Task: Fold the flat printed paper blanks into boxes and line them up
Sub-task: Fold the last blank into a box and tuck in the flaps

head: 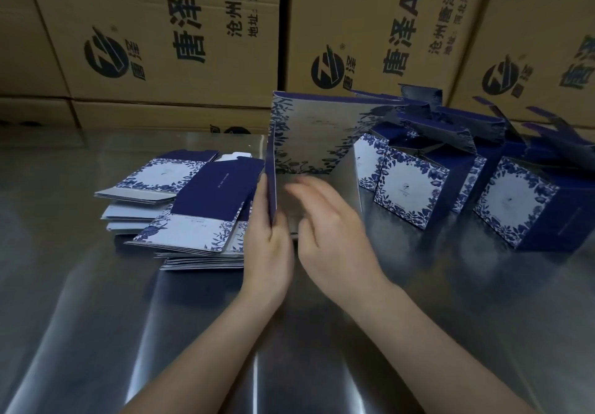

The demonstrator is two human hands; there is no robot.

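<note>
Fingers [262, 193] of the left hand [269, 246] are seen curled round the dark blue side panel of the half-opened blank [309, 133], thumb on the near side, so that the panel is pinched and held upright. The right hand [335, 230] is recorded as relaxed and spread, with nothing gripped. Its fingertips are blurred at the mouth of the blank, and contact with the inner wall cannot be confirmed. The blank is stood on the surface [96, 317], between the stack of flat blanks [193, 207] on the left and the finished boxes [415, 188] on the right, with a floral-bordered panel turned toward the camera. Cartons [161, 27] are stacked behind. Step judged: squaring the sleeve before the flaps are closed. For a clean result, the pinched panel should be kept vertical while the opposite wall is pushed outward until the creases are set at right angles. Flaps should be tucked only once the sleeve is square, otherwise a skewed base is likely. Both forearms are extended forward from the lower edge of view, wrists low over the surface, left palm turned inward, right palm turned down and leftward.
</note>
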